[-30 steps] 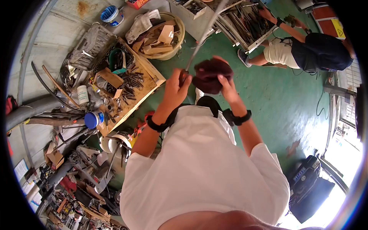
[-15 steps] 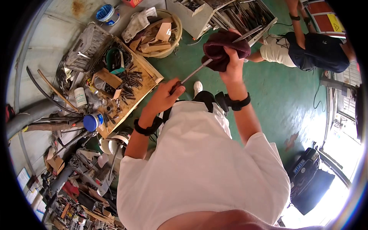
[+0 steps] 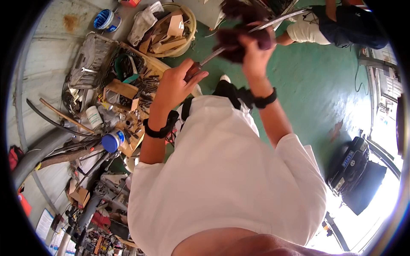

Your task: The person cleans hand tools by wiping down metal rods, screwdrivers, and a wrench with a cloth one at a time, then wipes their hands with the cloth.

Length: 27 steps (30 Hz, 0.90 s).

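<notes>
My left hand [image 3: 173,83] is closed around the brown handle of a long metal rod [image 3: 212,56]. The rod slants up to the right, and its far part [image 3: 285,18] shows bare beyond my right hand. Whether it is a pry bar or a long screwdriver I cannot tell. My right hand [image 3: 257,57] grips a dark maroon rag [image 3: 232,42] around the rod's middle. Motion blurs the rag, and a loose flap of it hangs above the rod.
At left, a wooden bench [image 3: 139,141] carries several sockets and tools, a grey crate [image 3: 87,59] and a blue-lidded tub [image 3: 112,141]. A round bin [image 3: 193,32] of cardboard stands beyond. Another person [image 3: 341,23] is at upper right. Green floor [image 3: 307,94] lies between.
Both hands have moved up in view, the left one also leftward, with the rod still between them. The rag sits differently, its flap raised. My view has shifted slightly.
</notes>
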Motion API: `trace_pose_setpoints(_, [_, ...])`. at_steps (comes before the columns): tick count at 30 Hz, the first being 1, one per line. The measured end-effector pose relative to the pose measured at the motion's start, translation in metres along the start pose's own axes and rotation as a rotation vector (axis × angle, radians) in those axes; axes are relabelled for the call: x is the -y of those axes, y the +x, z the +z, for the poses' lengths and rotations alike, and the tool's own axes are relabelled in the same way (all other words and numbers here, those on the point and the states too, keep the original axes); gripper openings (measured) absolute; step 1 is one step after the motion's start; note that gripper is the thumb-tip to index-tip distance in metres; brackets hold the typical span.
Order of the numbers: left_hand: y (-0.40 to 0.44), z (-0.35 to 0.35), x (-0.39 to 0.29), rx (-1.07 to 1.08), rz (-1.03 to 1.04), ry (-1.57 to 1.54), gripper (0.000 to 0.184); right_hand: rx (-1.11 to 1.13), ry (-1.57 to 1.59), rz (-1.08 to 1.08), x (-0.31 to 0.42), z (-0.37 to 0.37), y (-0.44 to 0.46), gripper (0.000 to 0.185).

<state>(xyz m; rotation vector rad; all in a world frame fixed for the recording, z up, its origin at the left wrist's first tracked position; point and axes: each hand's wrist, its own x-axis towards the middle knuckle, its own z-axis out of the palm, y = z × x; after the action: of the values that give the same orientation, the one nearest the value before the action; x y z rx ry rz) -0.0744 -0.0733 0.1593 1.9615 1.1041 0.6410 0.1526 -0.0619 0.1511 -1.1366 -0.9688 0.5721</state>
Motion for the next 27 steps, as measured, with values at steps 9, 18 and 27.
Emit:
trace_pose_setpoints(9, [-0.012, -0.002, 0.007, 0.054, -0.072, -0.001, 0.022, -0.011, 0.319, 0.231, -0.002, 0.006, -0.01, 0.017])
trace_pose_setpoints(18, [-0.004, -0.002, -0.012, -0.023, 0.11, -0.041, 0.017, 0.227, 0.199, -0.084, 0.006, -0.004, -0.008, 0.067])
trace_pose_setpoints(27, [-0.027, 0.015, -0.007, 0.014, 0.053, -0.115, 0.016, -0.082, 0.369, 0.043, -0.019, -0.067, 0.01, 0.044])
